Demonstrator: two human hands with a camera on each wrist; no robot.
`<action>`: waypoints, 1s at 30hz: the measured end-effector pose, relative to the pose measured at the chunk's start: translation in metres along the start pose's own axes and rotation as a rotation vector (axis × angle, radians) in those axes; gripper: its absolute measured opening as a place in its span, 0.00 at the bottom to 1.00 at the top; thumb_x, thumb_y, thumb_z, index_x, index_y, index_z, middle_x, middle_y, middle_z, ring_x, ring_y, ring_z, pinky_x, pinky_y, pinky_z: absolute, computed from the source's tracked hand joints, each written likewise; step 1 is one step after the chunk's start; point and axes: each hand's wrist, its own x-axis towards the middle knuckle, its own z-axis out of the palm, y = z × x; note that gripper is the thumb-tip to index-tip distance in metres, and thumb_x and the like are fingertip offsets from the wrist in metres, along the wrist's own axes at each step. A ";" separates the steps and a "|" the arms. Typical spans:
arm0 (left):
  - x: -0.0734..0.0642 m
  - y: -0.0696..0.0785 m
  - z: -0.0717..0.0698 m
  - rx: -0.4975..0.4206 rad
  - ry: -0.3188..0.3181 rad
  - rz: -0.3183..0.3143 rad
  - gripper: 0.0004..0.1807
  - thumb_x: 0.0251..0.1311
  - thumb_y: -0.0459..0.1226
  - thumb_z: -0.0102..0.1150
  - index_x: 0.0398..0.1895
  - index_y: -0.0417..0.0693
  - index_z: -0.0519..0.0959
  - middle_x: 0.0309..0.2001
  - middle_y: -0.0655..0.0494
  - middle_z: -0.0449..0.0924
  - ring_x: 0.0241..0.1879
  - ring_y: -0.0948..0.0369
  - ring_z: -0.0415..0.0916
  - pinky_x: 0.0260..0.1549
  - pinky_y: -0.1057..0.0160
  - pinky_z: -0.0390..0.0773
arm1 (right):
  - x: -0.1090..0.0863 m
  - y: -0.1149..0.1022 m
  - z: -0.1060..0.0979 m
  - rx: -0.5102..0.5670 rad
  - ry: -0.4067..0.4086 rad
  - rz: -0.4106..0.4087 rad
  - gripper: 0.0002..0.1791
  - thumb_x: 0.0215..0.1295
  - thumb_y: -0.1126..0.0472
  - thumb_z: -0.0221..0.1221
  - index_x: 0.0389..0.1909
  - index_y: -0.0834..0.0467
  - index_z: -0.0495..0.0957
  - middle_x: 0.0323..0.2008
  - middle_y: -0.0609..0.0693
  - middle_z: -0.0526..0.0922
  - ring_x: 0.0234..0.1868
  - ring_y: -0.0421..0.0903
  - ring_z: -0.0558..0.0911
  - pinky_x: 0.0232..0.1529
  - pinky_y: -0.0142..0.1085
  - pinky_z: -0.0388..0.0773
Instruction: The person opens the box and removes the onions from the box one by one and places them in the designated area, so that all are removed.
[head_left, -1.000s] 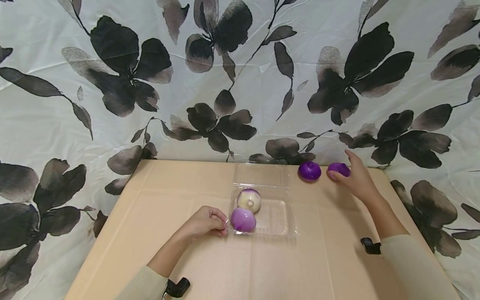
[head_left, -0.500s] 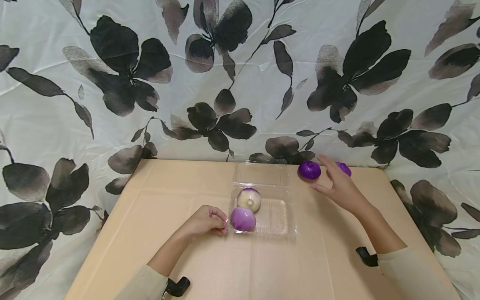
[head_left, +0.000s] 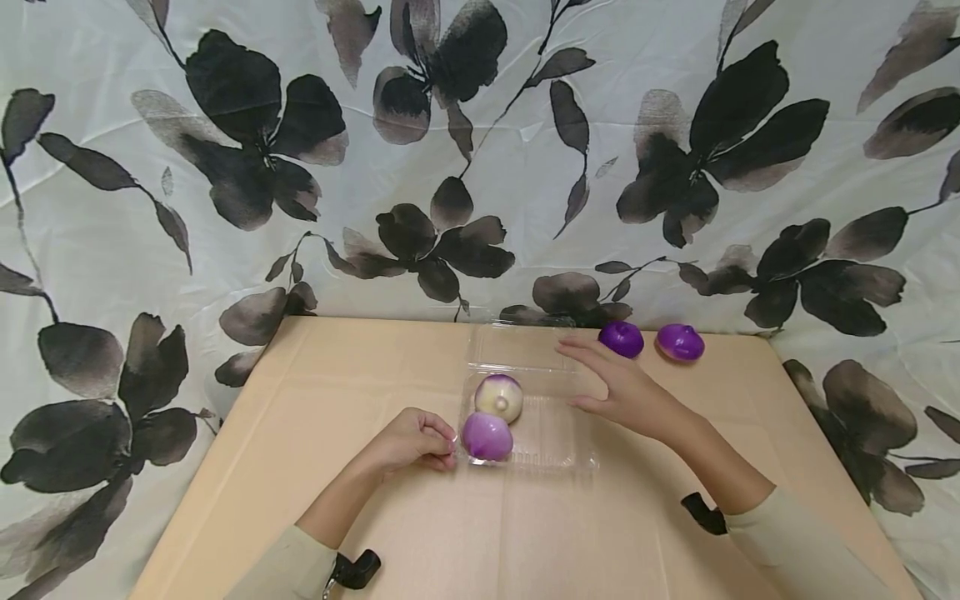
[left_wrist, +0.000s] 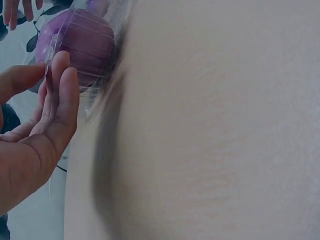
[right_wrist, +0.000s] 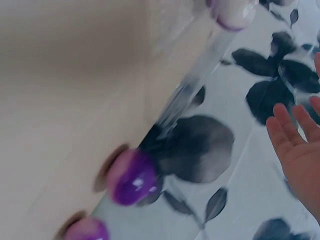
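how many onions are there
4: whitish onion and mauve onion in the clear container; left purple onion and right purple onion near the table's far edge.

Tabletop [head_left: 322,375]: light tan, flat, faint straight crease lines running toward far edge. Directly on it: clear plastic container [head_left: 543,429], about mid-width, opened out; lid half [head_left: 517,346] on far side, reaching far edge of tabletop; ribbed tray half on near side. Also two glossy purple onions, right of container, at far edge: inner onion [head_left: 621,339] and outer onion [head_left: 680,342], side by side, not touching, outer one closer to far right corner.
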 end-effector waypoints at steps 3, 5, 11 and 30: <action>0.000 0.001 0.000 -0.005 0.001 0.000 0.09 0.61 0.25 0.62 0.43 0.26 0.79 0.32 0.37 0.88 0.32 0.52 0.89 0.39 0.54 0.92 | 0.007 -0.012 0.006 0.002 -0.049 -0.053 0.39 0.61 0.55 0.73 0.73 0.53 0.71 0.74 0.52 0.71 0.75 0.56 0.69 0.72 0.58 0.72; 0.000 0.001 0.000 -0.006 0.003 -0.001 0.09 0.60 0.24 0.62 0.43 0.26 0.79 0.32 0.37 0.88 0.32 0.51 0.89 0.39 0.54 0.92 | 0.012 -0.018 0.012 -0.002 -0.084 -0.080 0.37 0.61 0.55 0.73 0.72 0.53 0.72 0.73 0.51 0.73 0.74 0.55 0.70 0.72 0.56 0.72; 0.000 0.002 0.001 -0.012 0.001 -0.003 0.09 0.60 0.24 0.61 0.43 0.26 0.78 0.31 0.39 0.88 0.33 0.51 0.89 0.40 0.53 0.92 | 0.022 -0.032 0.028 -0.038 -0.177 -0.156 0.37 0.61 0.55 0.74 0.71 0.53 0.73 0.71 0.50 0.75 0.73 0.52 0.73 0.72 0.50 0.74; 0.012 0.002 0.005 -0.020 0.026 0.007 0.10 0.60 0.25 0.63 0.42 0.26 0.79 0.31 0.40 0.88 0.32 0.54 0.89 0.37 0.58 0.92 | 0.044 -0.038 0.068 -0.067 -0.313 -0.216 0.32 0.61 0.55 0.73 0.66 0.50 0.77 0.66 0.47 0.80 0.58 0.43 0.84 0.58 0.37 0.86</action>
